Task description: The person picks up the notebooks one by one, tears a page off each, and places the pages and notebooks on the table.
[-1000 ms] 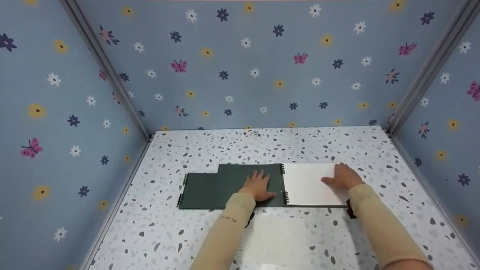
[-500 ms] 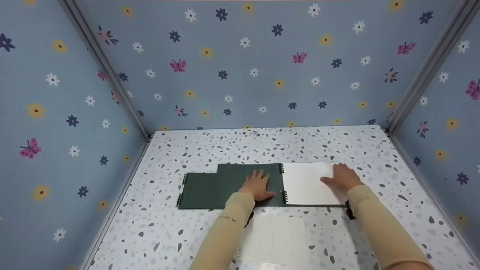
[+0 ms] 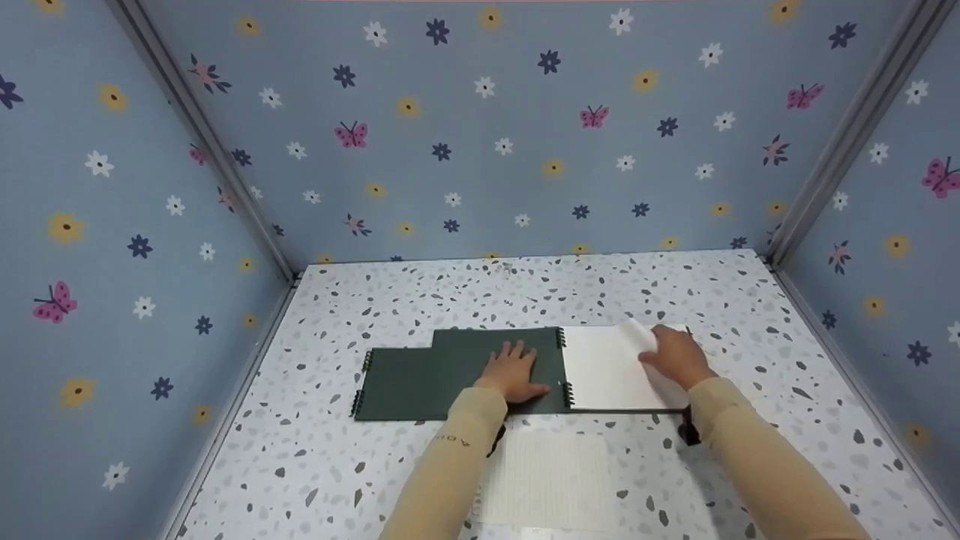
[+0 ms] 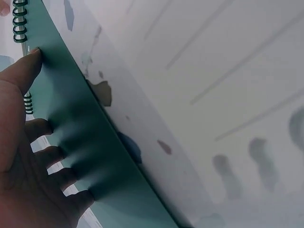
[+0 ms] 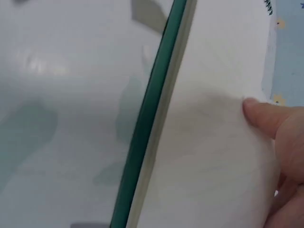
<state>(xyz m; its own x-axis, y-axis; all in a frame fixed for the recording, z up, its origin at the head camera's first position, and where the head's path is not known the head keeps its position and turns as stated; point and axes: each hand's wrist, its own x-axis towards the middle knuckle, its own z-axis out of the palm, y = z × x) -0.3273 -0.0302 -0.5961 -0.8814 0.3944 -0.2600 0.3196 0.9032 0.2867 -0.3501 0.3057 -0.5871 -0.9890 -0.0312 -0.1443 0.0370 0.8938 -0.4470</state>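
A spiral-bound notebook with white pages (image 3: 596, 367) lies open on the table, its dark green cover (image 3: 469, 352) folded out to the left. My left hand (image 3: 511, 373) rests on that cover with fingers spread; in the left wrist view the thumb points toward the black rings (image 4: 20, 21). At the notebook's right side my right hand (image 3: 679, 356) pinches the top page (image 5: 213, 137), thumb on its upper face and the other fingers mostly hidden beneath. The page's far corner curls up beside the hand. Another dark green ringed notebook (image 3: 397, 382) lies to the left, partly overlapped by the cover.
On the speckled white table (image 3: 315, 465), a pale rectangle with fine parallel lines (image 3: 551, 480) shows in front of the notebook. Blue flowered panels (image 3: 465, 112) enclose the back and both sides, with grey metal posts (image 3: 840, 142) at the corners.
The right hand has moved slightly left, and the page's far right corner has lifted and curled leftward, baring the page below. The left hand keeps its place on the cover.
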